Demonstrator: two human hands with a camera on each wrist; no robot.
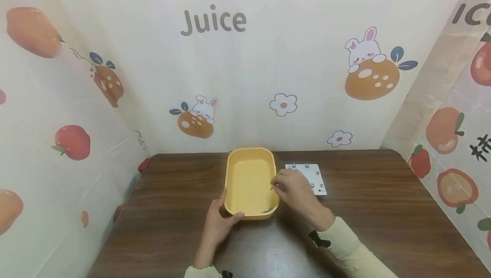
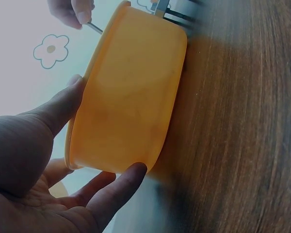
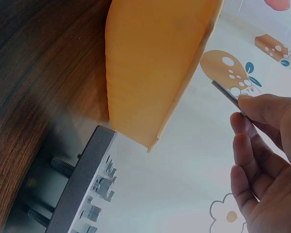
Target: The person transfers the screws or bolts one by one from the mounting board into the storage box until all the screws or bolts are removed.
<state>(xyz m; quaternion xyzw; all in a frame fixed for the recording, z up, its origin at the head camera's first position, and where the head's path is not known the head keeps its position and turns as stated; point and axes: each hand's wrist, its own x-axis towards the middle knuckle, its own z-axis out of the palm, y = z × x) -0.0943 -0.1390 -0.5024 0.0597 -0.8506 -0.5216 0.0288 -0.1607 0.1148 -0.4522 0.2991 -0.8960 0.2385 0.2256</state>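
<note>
My left hand [image 1: 220, 222] holds a yellow bin [image 1: 249, 184] at its near left corner. Its thumb [image 2: 63, 104] lies against the rim while the other fingers spread along the adjoining side. Over the bin's right rim, my right hand [image 1: 297, 188] pinches a thin threaded bolt [image 3: 227, 92] between thumb and fingertips. Several small metal pieces [image 1: 267, 209] lie in the bin's near right corner. Beside the right hand stands a white-topped plate [image 1: 316, 175] fitted with hex hardware [image 3: 105, 188]; threaded shanks [image 3: 63, 166] stick out beneath it. The hand hides part of this plate.
Everything sits on a dark wooden table [image 1: 180, 192]. Light curtains [image 1: 253, 65] printed with fruit, rabbits and flowers stand behind it and along both sides.
</note>
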